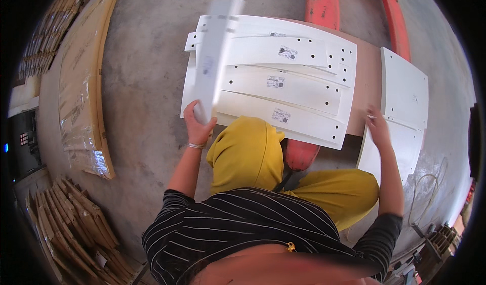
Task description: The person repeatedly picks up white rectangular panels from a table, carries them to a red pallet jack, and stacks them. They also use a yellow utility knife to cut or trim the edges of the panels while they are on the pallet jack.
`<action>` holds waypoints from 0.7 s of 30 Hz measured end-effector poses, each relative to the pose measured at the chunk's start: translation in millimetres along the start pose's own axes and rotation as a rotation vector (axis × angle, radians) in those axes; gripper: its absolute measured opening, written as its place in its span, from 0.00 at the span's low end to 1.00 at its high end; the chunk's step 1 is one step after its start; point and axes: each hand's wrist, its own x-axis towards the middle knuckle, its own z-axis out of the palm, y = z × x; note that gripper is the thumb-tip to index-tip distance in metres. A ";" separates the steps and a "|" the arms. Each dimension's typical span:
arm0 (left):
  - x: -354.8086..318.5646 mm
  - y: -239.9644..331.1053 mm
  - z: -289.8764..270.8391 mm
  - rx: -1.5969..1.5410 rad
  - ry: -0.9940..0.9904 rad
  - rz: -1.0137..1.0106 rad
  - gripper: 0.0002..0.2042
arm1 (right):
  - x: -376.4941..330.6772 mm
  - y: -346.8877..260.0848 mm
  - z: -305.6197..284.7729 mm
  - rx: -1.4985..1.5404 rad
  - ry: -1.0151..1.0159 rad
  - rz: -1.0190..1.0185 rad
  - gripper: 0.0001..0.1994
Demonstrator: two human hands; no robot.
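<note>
My left hand grips the lower end of a long white board, which stands tilted up and is smeared by motion. Under it, several white panels with dark holes and printed labels lie overlapped; a narrow panel is in the middle and a wide panel at the bottom. At the right my right hand hangs over the gap beside a brown sheet. Its fingers are bent together, with a small pale thing at the tips, too blurred to name.
White panels stand or lie at the right. Red metal forks reach in from the far side, and a red part shows by my knees. Wrapped flat cartons lean at the left; folded cardboard is stacked nearer.
</note>
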 end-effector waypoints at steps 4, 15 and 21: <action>-14.8 -10.8 -14.5 -0.377 0.184 -0.303 0.37 | 96.3 -136.1 87.6 -0.492 -0.278 -0.504 0.28; -24.5 -36.1 -34.4 -0.426 0.293 -0.464 0.37 | 188.3 -223.1 184.6 -0.783 -0.183 -0.502 0.50; -3.4 -33.7 -48.7 0.133 0.167 -0.045 0.39 | 79.8 -190.3 204.9 -0.635 -0.187 -0.403 0.49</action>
